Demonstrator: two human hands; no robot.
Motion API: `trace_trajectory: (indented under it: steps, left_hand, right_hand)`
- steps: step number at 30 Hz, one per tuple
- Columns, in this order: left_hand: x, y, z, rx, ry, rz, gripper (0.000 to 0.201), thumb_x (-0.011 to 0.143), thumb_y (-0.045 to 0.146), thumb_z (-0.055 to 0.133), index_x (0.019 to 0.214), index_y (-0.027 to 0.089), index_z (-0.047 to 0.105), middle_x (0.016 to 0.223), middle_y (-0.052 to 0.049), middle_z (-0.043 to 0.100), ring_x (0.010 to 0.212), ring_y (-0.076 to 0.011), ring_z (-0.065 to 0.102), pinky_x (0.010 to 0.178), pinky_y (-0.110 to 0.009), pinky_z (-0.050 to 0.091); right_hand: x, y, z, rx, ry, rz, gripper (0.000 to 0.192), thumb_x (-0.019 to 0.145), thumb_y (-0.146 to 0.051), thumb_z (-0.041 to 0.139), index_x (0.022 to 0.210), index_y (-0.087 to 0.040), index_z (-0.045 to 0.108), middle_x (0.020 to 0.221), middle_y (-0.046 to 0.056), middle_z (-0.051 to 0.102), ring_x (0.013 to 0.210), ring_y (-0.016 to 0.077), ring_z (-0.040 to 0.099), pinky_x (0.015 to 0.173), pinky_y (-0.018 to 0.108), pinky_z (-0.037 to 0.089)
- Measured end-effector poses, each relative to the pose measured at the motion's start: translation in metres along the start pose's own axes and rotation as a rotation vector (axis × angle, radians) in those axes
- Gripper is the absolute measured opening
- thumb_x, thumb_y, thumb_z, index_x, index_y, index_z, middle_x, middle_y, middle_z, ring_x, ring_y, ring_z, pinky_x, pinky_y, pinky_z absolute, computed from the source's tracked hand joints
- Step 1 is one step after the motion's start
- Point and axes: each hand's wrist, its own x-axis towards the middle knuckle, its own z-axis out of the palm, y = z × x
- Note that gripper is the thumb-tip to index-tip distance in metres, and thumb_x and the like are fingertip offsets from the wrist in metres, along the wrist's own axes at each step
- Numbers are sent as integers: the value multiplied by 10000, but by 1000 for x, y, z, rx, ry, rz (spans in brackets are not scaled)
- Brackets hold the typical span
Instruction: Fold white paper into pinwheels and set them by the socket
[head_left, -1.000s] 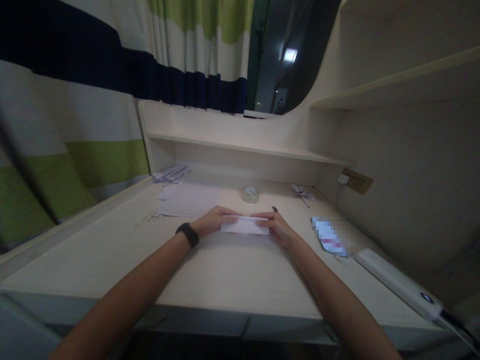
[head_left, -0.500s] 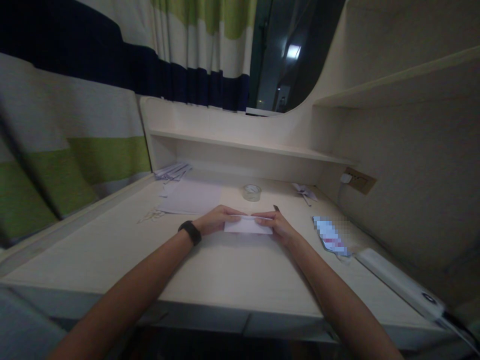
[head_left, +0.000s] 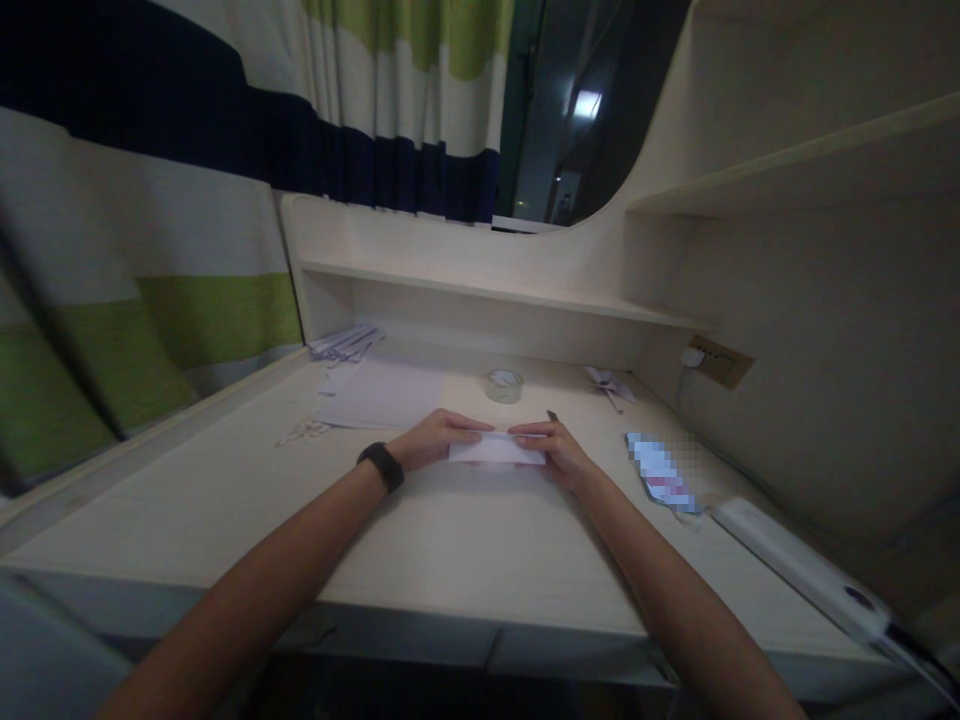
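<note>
Between my two hands is a folded strip of white paper (head_left: 496,450), held level just over the desk. My left hand (head_left: 442,437), with a dark band on its wrist, pinches the strip's left end, thumb on top. At the right end, my right hand (head_left: 559,448) grips the paper with its thumb along the upper edge. The fingers behind the paper are partly hidden. Beyond the hands stands a roll of clear tape (head_left: 503,386). A small dark-tipped object (head_left: 553,416) pokes out behind my right hand.
White paper sheets (head_left: 386,390) lie at the back left, by a pile of folded paper strips (head_left: 346,344) and some small pale sticks (head_left: 301,432). A paper pinwheel (head_left: 609,384) lies at the back right. Nearer are a phone (head_left: 661,475) and a long white power strip (head_left: 799,565).
My right hand's fingers have shifted slightly along the paper's top edge. The paper strip stays nearly in place; the left hand has hardly moved.
</note>
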Motion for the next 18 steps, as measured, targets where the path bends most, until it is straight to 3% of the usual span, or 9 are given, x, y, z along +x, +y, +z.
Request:
trace_trajectory:
  steps: [6, 11, 18]
  left_hand:
    - [3, -4, -1, 45, 43, 27, 295, 683, 214, 713, 965, 130, 720, 901, -102, 720, 729, -171, 612, 709, -314, 463]
    - [0, 1, 3, 169, 95, 53, 258, 713, 221, 673, 951, 137, 726, 897, -94, 724, 738, -172, 609, 713, -298, 439]
    - [-2, 6, 5, 313, 105, 30, 309, 703, 283, 686, 966, 125, 721, 881, -103, 727, 709, -187, 618, 646, -284, 426]
  right_hand:
    - [1, 0, 1, -37, 35, -42, 281, 468, -185, 798, 740, -139, 749, 618, 44, 683, 506, 132, 570, 484, 251, 452]
    - [3, 3, 1, -49, 11, -75, 309, 465, -233, 821, 752, -143, 752, 658, 55, 694, 536, 147, 587, 535, 280, 471]
    - [4, 6, 4, -160, 76, -134, 297, 476, -299, 840, 712, -149, 742, 642, 45, 680, 552, 145, 585, 550, 290, 481]
